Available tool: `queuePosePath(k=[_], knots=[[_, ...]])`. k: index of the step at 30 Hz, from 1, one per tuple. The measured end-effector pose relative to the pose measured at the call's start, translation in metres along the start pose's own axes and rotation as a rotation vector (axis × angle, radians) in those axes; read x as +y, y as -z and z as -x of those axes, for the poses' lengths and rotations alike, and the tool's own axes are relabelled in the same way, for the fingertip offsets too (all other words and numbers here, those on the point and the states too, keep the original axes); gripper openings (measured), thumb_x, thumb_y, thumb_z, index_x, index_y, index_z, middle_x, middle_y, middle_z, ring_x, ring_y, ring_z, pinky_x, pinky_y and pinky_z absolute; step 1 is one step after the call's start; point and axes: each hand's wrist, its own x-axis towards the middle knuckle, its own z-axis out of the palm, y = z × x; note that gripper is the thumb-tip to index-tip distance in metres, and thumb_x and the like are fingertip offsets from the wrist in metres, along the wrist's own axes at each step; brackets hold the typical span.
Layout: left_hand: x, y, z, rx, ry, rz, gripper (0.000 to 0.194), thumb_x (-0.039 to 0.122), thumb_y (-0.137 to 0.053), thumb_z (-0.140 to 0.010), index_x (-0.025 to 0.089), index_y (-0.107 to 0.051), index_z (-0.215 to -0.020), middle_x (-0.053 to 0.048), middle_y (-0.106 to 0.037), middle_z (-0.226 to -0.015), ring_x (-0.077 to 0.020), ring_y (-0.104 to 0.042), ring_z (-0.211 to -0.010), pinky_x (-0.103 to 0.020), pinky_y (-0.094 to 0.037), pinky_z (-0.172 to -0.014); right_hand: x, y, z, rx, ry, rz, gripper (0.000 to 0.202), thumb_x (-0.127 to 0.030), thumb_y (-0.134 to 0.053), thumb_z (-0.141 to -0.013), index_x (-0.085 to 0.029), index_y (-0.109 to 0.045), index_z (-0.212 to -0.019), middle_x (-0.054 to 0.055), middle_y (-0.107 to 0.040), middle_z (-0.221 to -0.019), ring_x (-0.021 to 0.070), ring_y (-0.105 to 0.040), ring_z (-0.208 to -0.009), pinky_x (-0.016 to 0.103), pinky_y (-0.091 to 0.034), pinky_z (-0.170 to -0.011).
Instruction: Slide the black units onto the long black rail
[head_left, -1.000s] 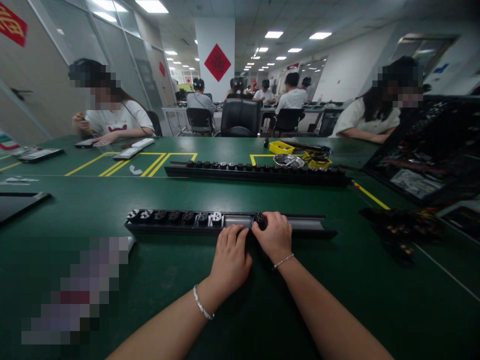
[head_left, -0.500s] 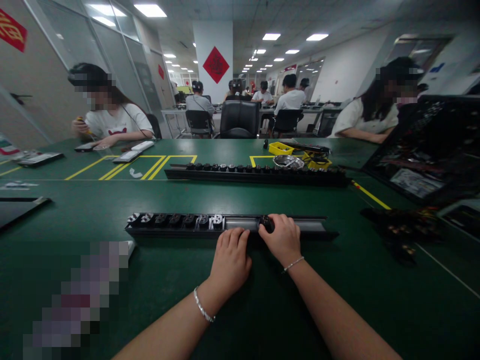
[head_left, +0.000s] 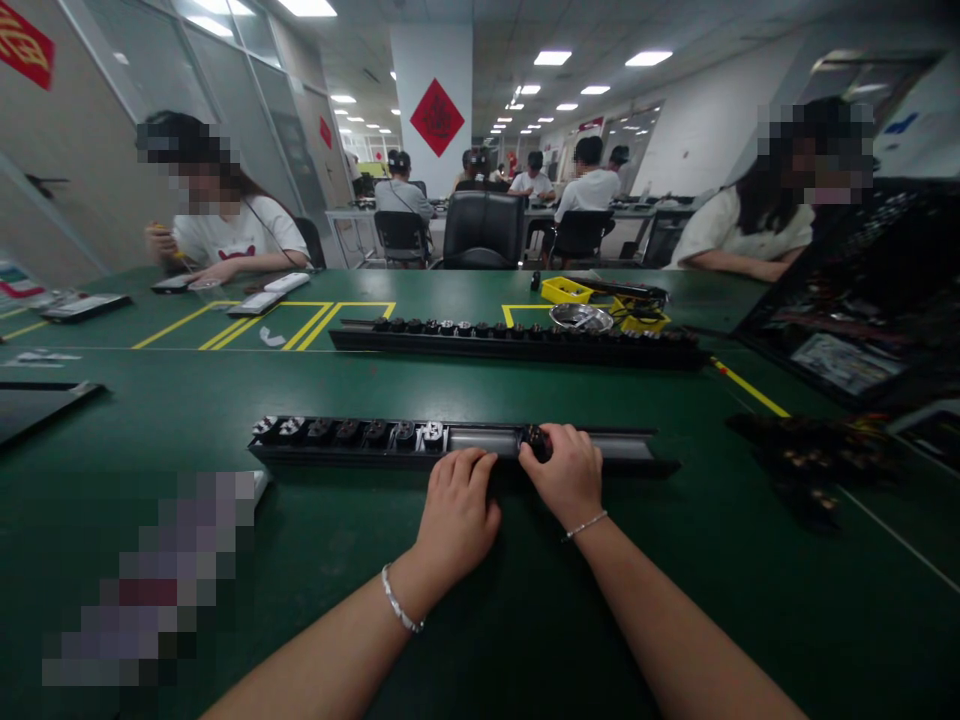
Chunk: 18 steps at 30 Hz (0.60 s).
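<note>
A long black metal channel (head_left: 360, 458) lies crosswise on the green table before me, with a row of round socket-like pieces (head_left: 346, 430) in its left part, some black and some pale. My left hand (head_left: 459, 505) curls its fingers over the channel's near wall, right of the pale socket (head_left: 433, 434). Between the thumb and fingers of my right hand (head_left: 566, 475) is a round black socket (head_left: 535, 438), in the channel and partly covered by the fingers. Bare grey inner floor (head_left: 484, 440) shows between that piece and the row.
Another filled black channel (head_left: 510, 345) lies farther back. Behind it are yellow bins (head_left: 566, 291) and a metal bowl (head_left: 581, 318). Dark loose parts (head_left: 810, 460) lie at right, near a leaning black box (head_left: 862, 300). Co-workers (head_left: 232, 225) sit across the table.
The view has shifted slightly. Both hands stay at nearly the same places on the channel, and the right hand still holds the black socket.
</note>
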Motion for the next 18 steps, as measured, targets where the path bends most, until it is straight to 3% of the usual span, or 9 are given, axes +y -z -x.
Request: queuePosePath(k=[18], knots=[[0.0008,0.0001,0.0001,0.000,-0.006,-0.010,0.052,0.013,-0.053,-0.074,0.016,-0.049,-0.126,-0.010,-0.052,-0.122,-0.0261,-0.043,-0.116,-0.046,-0.035,-0.103,0.0068,0.0018,-0.0017,0.037,-0.024,0.036,0.024,-0.037,-0.055,-0.076,-0.019,-0.062,-0.090,0.006,-0.061,-0.087,0.0220,-0.049,-0.085,0.034,-0.030,-0.072]])
